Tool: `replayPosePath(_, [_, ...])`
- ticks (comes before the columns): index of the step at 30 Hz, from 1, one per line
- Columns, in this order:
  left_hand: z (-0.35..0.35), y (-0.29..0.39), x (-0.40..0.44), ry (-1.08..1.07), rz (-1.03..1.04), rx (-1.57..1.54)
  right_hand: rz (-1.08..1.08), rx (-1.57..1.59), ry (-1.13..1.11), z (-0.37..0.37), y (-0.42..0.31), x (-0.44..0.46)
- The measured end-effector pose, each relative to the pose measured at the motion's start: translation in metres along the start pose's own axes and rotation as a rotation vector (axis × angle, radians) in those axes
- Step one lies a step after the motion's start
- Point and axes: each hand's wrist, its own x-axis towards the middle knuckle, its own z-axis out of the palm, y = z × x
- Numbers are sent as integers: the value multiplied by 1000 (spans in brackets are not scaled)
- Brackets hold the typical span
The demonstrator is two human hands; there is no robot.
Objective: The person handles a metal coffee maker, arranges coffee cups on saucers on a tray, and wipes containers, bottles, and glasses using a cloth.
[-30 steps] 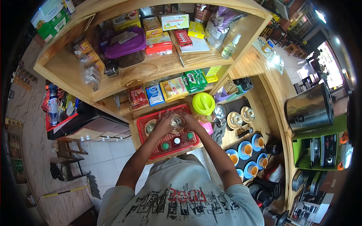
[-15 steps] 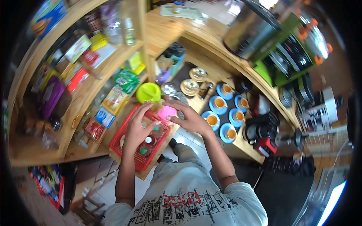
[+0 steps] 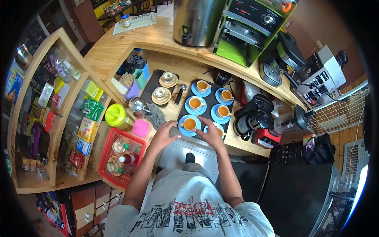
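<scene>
My left hand (image 3: 162, 137) is in the air before the counter's front edge, its fingers apart and nothing in it. It is left of the nearest cup of orange-brown drink (image 3: 189, 124), which stands on a blue saucer (image 3: 183, 131). At the right side of that saucer is my right hand (image 3: 212, 135), thumb and fingers apart; whether it touches the rim I cannot tell. It partly hides another cup (image 3: 220, 132). More such cups on blue saucers stand in two rows on a black tray (image 3: 207, 103).
A red basket (image 3: 106, 160) with bottles and glass cups is at my left, below a yellow-green pitcher (image 3: 115, 115) and pink container (image 3: 141, 128). A portafilter (image 3: 181, 94) lies beside a dark tray (image 3: 149, 87) with two glass cups. A coffee maker (image 3: 252, 116) stands at right.
The view has swung to the right, from the basket to the cups. Both hands have moved from over the basket area to the front of the cup tray, and they are farther apart.
</scene>
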Motion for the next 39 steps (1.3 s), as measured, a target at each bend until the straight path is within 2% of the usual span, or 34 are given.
replayPosePath(6, [60, -27, 29, 41, -155, 20, 99, 100, -76, -3, 71, 6])
replayPosePath(9, [71, -24, 39, 36, -146, 46, 74, 90, -68, 5, 90, 15])
replayPosePath(13, [80, -41, 48, 40, -28, 163, 17, 8, -51, 24, 106, 27])
replayPosePath(15, [80, -50, 53, 33, 27, 211, 45, 11, -59, 36, 111, 33])
replayPosePath(17, [78, -55, 61, -53, -60, 136, 77, 5, -58, 46, 110, 37])
replayPosePath(19, [80, -64, 65, -101, -60, 114, 179, -31, -159, 52, 106, 39])
replayPosePath(22, [81, -78, 74, -140, -47, 103, 100, -85, -66, 77, 122, 41])
replayPosePath(27, [81, -80, 84, -247, -56, 154, 123, -99, 38, 99, 132, 50])
replayPosePath(30, [86, -87, 86, -206, -15, 189, 119, -95, 91, 105, 134, 50])
replayPosePath(39, [88, -88, 90, -255, 0, 269, 107, -66, 192, 113, 139, 52])
